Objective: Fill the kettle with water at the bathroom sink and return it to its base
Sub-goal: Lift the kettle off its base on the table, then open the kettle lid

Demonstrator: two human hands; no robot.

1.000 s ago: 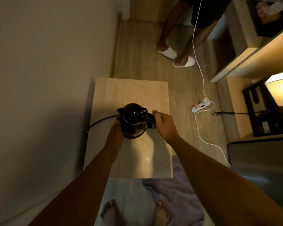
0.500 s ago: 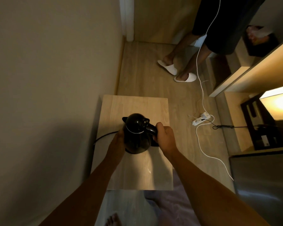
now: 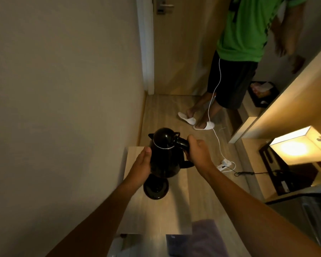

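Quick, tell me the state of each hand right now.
Left hand: open, fingers flat against the side of the kettle.
Right hand: closed round the handle, holding the kettle above its base.

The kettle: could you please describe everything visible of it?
The kettle is glossy black, plastic-looking, with a domed shut lid, a silver ring below it, a spout towards the wall and a handle opposite. It is held roughly upright in the air, above its round base on the wooden table. The right hand grips the handle; the left hand rests flat against its side.
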